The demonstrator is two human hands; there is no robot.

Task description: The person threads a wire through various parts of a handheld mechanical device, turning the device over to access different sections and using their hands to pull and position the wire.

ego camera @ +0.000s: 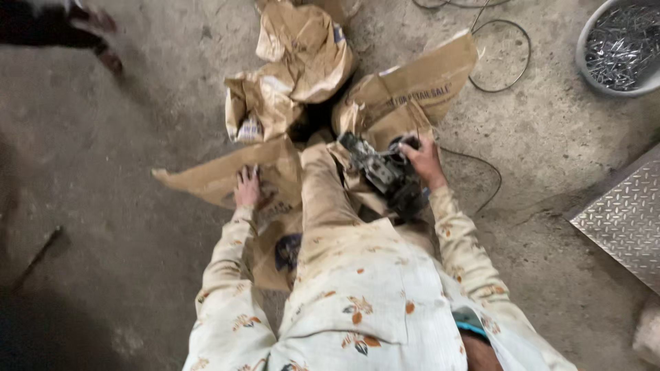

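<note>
The right hand (425, 161) is closed around the top of a dark, greasy metal machine part (385, 175), which rests on the person's lap just right of centre. The left hand (247, 187) lies flat, fingers spread, on a flattened brown paper sack (220, 177) at about 9 o'clock from the part; it grips nothing.

Crumpled brown paper sacks (302, 62) are heaped at 12 o'clock, hard against the part's far end, and another torn sack (419, 86) lies at 1 o'clock, partly under the right hand. A thin black wire (505, 58) loops across the concrete floor (103, 172) beyond it, and a second strand curves past the right wrist at 3 o'clock.

At 2 o'clock, well apart, a grey basin (584, 65) holds shiny metal pieces. A ribbed metal plate (629, 223) lies at 3 o'clock near the frame edge. At 10 o'clock, far off, another person's dark limb (55, 31) shows, blurred.
</note>
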